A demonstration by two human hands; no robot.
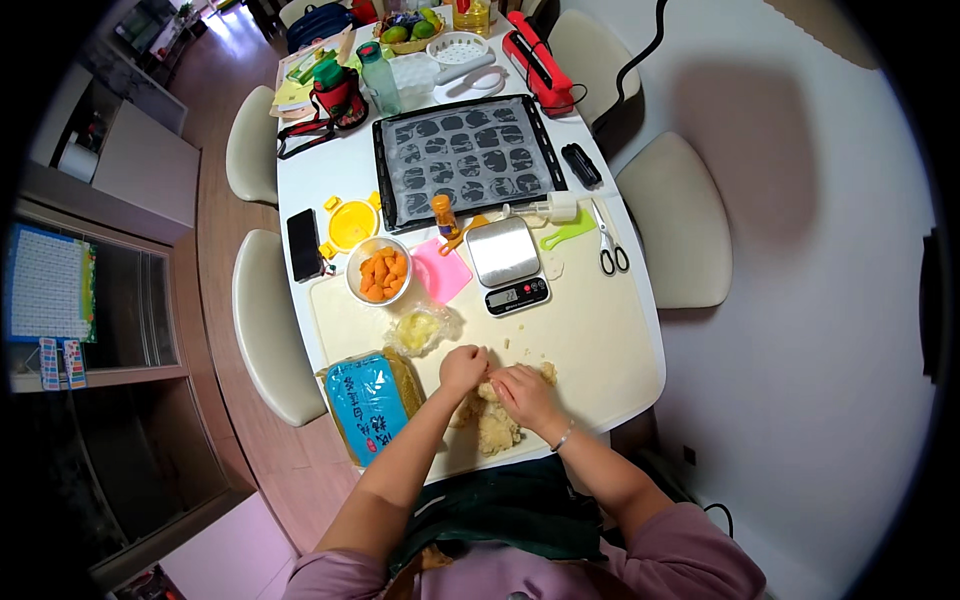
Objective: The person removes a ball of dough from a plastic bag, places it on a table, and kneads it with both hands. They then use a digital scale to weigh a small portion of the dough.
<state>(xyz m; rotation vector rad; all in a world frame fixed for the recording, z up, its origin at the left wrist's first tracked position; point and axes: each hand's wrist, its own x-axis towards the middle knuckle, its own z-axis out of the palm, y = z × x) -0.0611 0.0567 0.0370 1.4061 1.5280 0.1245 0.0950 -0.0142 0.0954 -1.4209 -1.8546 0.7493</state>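
A pale yellow, crumbly dough (500,432) lies on the cream mat (590,350) close in front of me, with loose crumbs round it. My left hand (465,369) is closed at the dough's far left side, its fingertips curled in and partly hidden. Beside it, my right hand (524,394) bends its fingers over the top of the dough and grips it; a bracelet circles that wrist. The two hands almost touch. Just beyond them stands a kitchen scale (503,255) with a bare steel plate and a lit display.
Left of the dough sit a blue-labelled package (365,405), a plastic bag with yellow paste (418,330) and a bowl of orange pieces (382,275). Scissors (607,240) lie at the right. Farther back are a lined baking tray (465,155), a phone (303,245) and a yellow lid (353,226).
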